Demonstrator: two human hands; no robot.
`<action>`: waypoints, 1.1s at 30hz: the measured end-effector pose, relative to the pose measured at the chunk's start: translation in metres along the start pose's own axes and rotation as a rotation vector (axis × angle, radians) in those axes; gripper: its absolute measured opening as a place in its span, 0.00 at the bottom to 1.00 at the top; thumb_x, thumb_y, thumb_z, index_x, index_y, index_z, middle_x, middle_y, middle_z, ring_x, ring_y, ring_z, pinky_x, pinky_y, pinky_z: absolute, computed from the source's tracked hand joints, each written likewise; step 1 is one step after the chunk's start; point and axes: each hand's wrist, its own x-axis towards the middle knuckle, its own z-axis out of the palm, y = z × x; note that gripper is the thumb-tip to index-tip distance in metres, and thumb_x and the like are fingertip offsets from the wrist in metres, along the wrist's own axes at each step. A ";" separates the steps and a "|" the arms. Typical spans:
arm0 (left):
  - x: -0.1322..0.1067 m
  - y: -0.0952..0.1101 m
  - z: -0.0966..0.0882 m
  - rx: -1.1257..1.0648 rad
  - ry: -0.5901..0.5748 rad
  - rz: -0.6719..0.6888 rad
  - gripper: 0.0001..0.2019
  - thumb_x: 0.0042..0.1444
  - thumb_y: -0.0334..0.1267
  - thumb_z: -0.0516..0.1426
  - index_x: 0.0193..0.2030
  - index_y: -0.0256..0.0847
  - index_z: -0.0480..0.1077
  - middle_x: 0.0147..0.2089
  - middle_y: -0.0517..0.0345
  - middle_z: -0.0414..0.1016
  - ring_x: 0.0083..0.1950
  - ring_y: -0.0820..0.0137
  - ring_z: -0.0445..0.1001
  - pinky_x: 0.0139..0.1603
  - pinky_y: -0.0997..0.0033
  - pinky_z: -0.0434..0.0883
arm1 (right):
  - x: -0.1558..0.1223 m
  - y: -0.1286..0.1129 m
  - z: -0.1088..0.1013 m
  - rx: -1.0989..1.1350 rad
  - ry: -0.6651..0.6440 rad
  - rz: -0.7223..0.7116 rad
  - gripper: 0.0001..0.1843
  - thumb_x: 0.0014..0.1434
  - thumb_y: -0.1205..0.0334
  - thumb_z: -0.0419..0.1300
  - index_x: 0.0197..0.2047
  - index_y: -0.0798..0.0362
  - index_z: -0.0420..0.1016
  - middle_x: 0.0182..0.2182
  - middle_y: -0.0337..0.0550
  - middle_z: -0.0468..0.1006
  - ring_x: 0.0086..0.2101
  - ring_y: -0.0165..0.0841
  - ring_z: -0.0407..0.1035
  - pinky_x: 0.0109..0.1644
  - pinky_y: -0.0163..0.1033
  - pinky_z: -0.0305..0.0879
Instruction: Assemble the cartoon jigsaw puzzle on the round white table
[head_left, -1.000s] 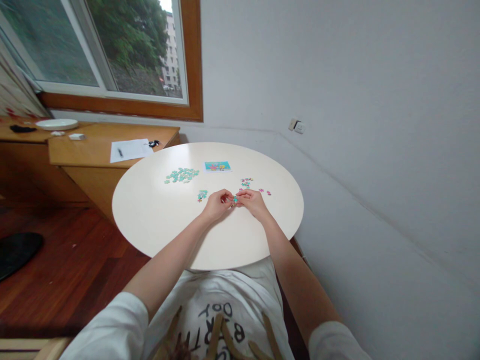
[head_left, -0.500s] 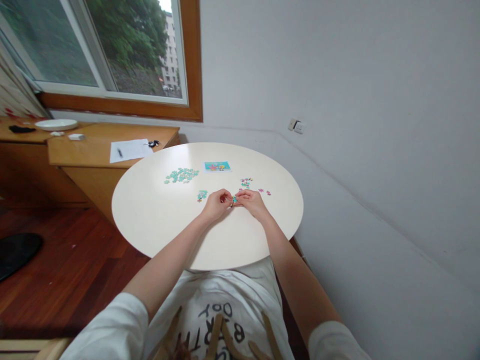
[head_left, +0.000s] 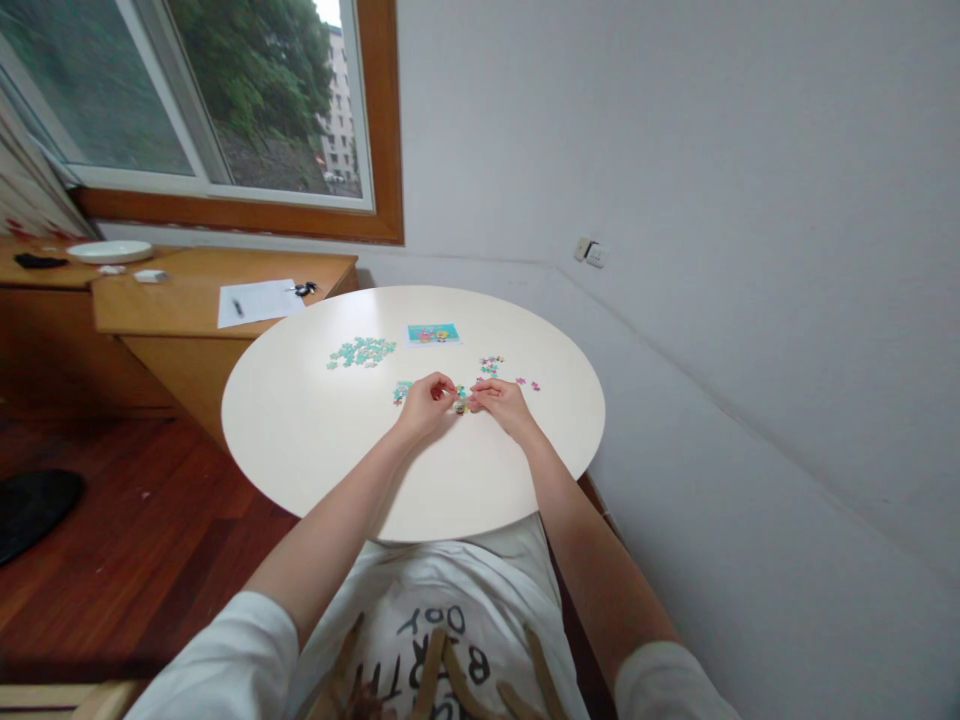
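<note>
Over the middle of a round white table (head_left: pixel 465 490), both hands are closed with bent fingers around small jigsaw puzzle pieces (head_left: pixel 461 402). My left hand (head_left: pixel 427 404) pinches at the left edge of these colourful pieces. From the right, my right hand (head_left: pixel 501 402) has thumb and fingertips together on a puzzle piece, largely hidden by the fingers. A small cluster of pieces (head_left: pixel 402 391) lies just left of my left hand. Beyond my right hand lie more loose pieces (head_left: pixel 491 364), with a couple of pink ones (head_left: pixel 527 383) further right.
A larger heap of teal pieces (head_left: pixel 361 352) lies at the table's back left. Beside it is a colourful picture card (head_left: pixel 433 334). A wooden desk (head_left: pixel 180 300) on the left bears paper (head_left: pixel 259 303), keys (head_left: pixel 304 289) and a white plate (head_left: pixel 111 251). The wall (head_left: pixel 712 250) is at right.
My left hand has drawn slightly left, and the gap between the hands has widened. More of the puzzle pieces between them now shows. My right hand stays almost in place.
</note>
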 end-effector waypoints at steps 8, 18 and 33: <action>0.006 0.009 -0.013 -0.075 0.137 -0.113 0.06 0.39 0.36 0.59 0.24 0.39 0.66 0.23 0.61 0.68 0.22 0.77 0.61 0.23 0.76 0.57 | 0.004 0.003 -0.002 -0.051 0.054 -0.041 0.11 0.35 0.59 0.65 0.26 0.54 0.74 0.21 0.37 0.73 0.24 0.29 0.68 0.31 0.37 0.66; 0.010 0.011 -0.026 -0.014 0.299 -0.141 0.06 0.40 0.37 0.59 0.23 0.39 0.66 0.22 0.63 0.67 0.21 0.78 0.60 0.24 0.77 0.59 | 0.000 0.002 -0.003 -0.222 0.041 -0.146 0.06 0.40 0.61 0.62 0.26 0.53 0.74 0.23 0.38 0.74 0.27 0.30 0.68 0.35 0.37 0.66; 0.023 -0.001 -0.067 -0.055 0.386 -0.146 0.08 0.40 0.41 0.59 0.24 0.39 0.67 0.25 0.60 0.70 0.25 0.75 0.65 0.28 0.75 0.62 | -0.003 0.005 -0.004 -0.616 -0.050 -0.280 0.08 0.47 0.63 0.58 0.32 0.51 0.76 0.32 0.41 0.76 0.32 0.31 0.69 0.38 0.38 0.63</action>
